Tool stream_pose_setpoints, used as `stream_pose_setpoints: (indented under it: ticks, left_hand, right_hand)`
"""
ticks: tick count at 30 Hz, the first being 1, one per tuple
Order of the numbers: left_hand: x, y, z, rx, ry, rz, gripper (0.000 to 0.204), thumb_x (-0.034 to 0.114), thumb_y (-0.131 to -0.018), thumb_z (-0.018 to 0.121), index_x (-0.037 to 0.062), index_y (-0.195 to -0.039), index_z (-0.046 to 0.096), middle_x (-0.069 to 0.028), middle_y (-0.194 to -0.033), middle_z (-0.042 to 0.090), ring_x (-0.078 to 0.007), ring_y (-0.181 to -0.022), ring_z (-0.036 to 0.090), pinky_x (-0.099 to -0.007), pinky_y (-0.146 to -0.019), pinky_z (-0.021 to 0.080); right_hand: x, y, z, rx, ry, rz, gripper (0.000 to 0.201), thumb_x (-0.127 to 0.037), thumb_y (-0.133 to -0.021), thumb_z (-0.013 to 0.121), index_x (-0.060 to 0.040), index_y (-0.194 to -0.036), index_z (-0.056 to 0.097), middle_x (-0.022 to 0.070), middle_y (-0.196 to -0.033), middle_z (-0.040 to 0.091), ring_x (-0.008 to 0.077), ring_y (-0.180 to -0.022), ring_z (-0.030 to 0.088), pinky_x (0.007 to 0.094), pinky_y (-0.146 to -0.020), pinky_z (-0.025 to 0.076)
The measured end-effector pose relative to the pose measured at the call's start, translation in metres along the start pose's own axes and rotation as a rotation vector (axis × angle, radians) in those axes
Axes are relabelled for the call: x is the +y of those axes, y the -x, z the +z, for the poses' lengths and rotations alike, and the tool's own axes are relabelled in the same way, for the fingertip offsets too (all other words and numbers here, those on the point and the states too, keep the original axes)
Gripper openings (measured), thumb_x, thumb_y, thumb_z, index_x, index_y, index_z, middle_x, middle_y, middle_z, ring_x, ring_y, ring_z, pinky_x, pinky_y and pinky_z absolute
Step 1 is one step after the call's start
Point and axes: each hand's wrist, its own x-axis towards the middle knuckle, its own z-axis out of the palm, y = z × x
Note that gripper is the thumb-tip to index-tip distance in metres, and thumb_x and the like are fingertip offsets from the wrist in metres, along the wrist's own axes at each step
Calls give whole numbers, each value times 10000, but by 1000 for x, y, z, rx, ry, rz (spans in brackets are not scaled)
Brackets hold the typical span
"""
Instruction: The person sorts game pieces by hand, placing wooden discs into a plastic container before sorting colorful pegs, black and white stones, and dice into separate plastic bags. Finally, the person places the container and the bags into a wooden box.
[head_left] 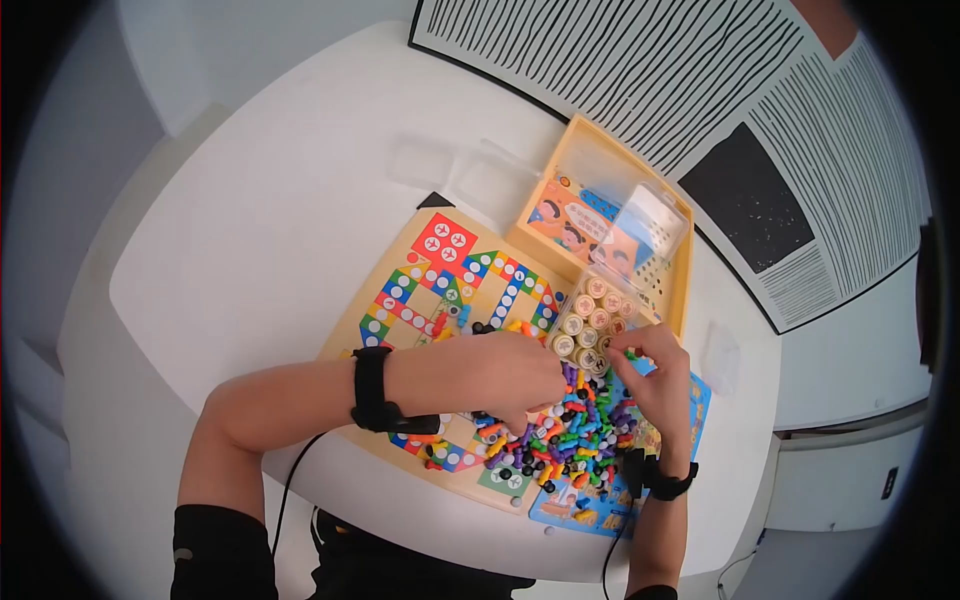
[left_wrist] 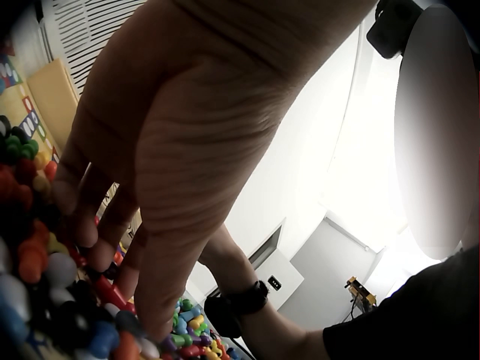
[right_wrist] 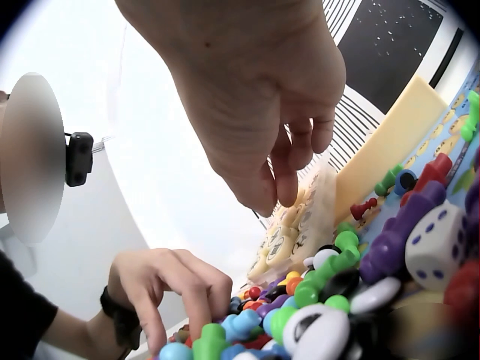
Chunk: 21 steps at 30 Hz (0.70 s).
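My left hand [head_left: 490,370] reaches over a heap of small coloured game pieces [head_left: 590,425], palm down. Its fingers [left_wrist: 105,240] point loosely down among the pieces, beside a red pawn [left_wrist: 109,291]. My right hand [head_left: 655,380] hovers at the heap's far side, close to a clear box of round wooden chess pieces [head_left: 590,315]. Its thumb and fingers [right_wrist: 281,180] are bent, and nothing shows between them. A white die with blue dots [right_wrist: 436,247] lies among the pawns below it.
A printed wooden game board [head_left: 410,290] lies under the left arm. A blue illustrated sheet [head_left: 560,515] is partly beneath the heap. Behind stands an open wooden box [head_left: 685,290] with a picture booklet [head_left: 580,220]. Clear plastic trays [head_left: 495,175] sit on the white table [head_left: 250,200].
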Motion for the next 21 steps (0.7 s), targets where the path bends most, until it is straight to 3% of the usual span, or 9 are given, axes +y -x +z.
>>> stream_pose_setpoints:
  ticks: [5, 8, 10, 14, 16, 17, 18, 19, 21]
  left_hand:
    - [-5, 1, 6, 79, -6, 68, 261, 207, -819, 783, -9, -888, 654, -140, -903, 620, -338, -927, 647, -446, -813, 517]
    - [0, -4, -1, 18, -17, 34, 280, 223, -809, 792, -9, -877, 651, -145, -891, 629, -348, -894, 659, -459, -785, 522]
    - [4, -10, -8, -137, -45, -50, 298, 265, -830, 790, -4, -875, 670, -138, -893, 657, -345, -870, 672, -457, -771, 528]
    - [3, -19, -27, -172, 71, -67, 321, 321, -886, 770, 8, -882, 699, -118, -903, 685, -318, -863, 681, -437, -770, 531]
    - [4, -22, -46, -143, 136, -157, 342, 359, -937, 737, 20, -903, 721, -97, -888, 697, -286, -833, 675, -418, -756, 529]
    - [-3, -20, -45, -4, 119, -146, 348, 373, -967, 714, 29, -914, 718, -85, -870, 690, -262, -795, 662, -405, -732, 518]
    - [-7, -21, -46, -9, 114, -142, 348, 373, -967, 714, 29, -914, 718, -85, -870, 690, -262, -795, 662, -405, -732, 518]
    - [-9, -22, -52, 85, 142, -268, 343, 373, -975, 706, 35, -914, 714, -82, -862, 684, -251, -785, 657, -399, -724, 512]
    - [-18, -22, -54, 236, 133, -391, 342, 387, -993, 688, 53, -922, 700, -75, -867, 687, -219, -770, 651, -384, -702, 500]
  right_hand:
    - [-9, 5, 5, -102, 31, -43, 131, -79, -831, 840, -58, -933, 761, 73, -928, 755, 262, -862, 661, 373, -732, 524]
    - [-9, 5, 8, -94, 13, -66, 122, -81, -837, 837, -63, -932, 763, 74, -925, 754, 262, -855, 661, 373, -729, 524]
    - [-8, 4, 7, -85, 11, -67, 113, -73, -840, 830, -64, -933, 765, 76, -925, 753, 259, -852, 662, 367, -727, 525]
    - [22, -1, -6, 99, -124, 127, 105, -54, -911, 759, -47, -1015, 748, 31, -926, 742, 140, -862, 637, 315, -734, 510]
    - [39, -10, -4, 178, -235, 232, 130, -57, -943, 729, -39, -1071, 736, 19, -968, 737, 100, -877, 619, 293, -749, 505]
    - [44, -18, -3, 290, -333, 249, 161, -73, -967, 706, -34, -1123, 715, 21, -1031, 723, 85, -898, 602, 277, -775, 499]
    - [46, -25, -4, 403, -431, 265, 193, -90, -992, 684, -29, -1175, 694, 23, -1093, 709, 71, -918, 585, 261, -800, 494]
    - [47, -31, -6, 378, -431, 281, 316, -133, -1019, 656, -36, -1318, 622, 69, -1242, 684, 103, -993, 596, 268, -885, 491]
    - [39, -43, -7, 372, -476, 310, 377, -153, -1025, 651, -46, -1378, 574, 84, -1270, 682, 117, -1034, 598, 283, -920, 486]
